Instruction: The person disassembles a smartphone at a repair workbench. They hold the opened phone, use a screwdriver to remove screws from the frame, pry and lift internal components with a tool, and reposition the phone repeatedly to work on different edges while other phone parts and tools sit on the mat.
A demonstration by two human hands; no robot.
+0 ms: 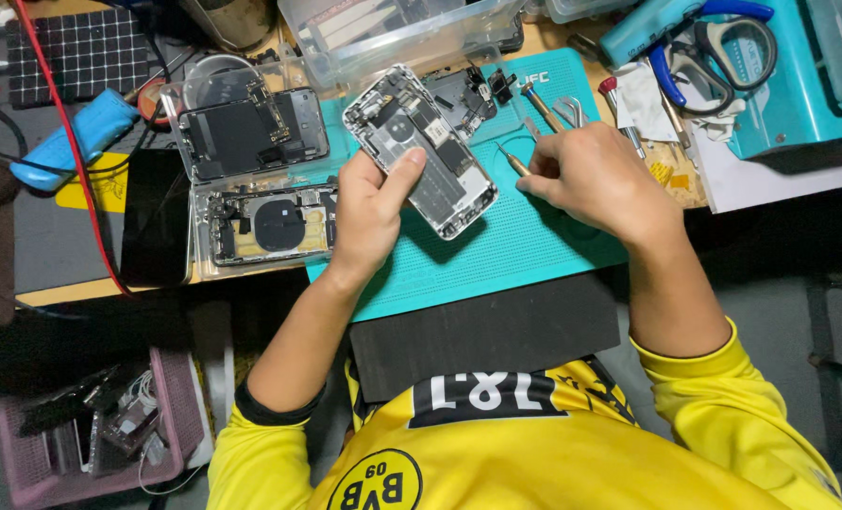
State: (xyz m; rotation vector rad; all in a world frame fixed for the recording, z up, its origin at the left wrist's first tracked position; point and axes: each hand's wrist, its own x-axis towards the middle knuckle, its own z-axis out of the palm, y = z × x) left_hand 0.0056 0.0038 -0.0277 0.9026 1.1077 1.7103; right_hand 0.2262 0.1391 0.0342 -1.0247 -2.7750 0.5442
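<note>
A phone repair workshop: opened phones (256,175), teal work mat (525,246), tools (548,109).

Overhead view: left hand (369,212) grips an opened smartphone chassis (421,151), tilted above a teal repair mat (515,250). Right hand (596,179) holds a small screwdriver (513,162) just right of it. Two more opened phones (256,175) lie left; scissors (714,52) far right.

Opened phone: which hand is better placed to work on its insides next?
Right. The right hand holds a screwdriver tipped toward the opened phone, while the left hand grips and steadies it.
</note>
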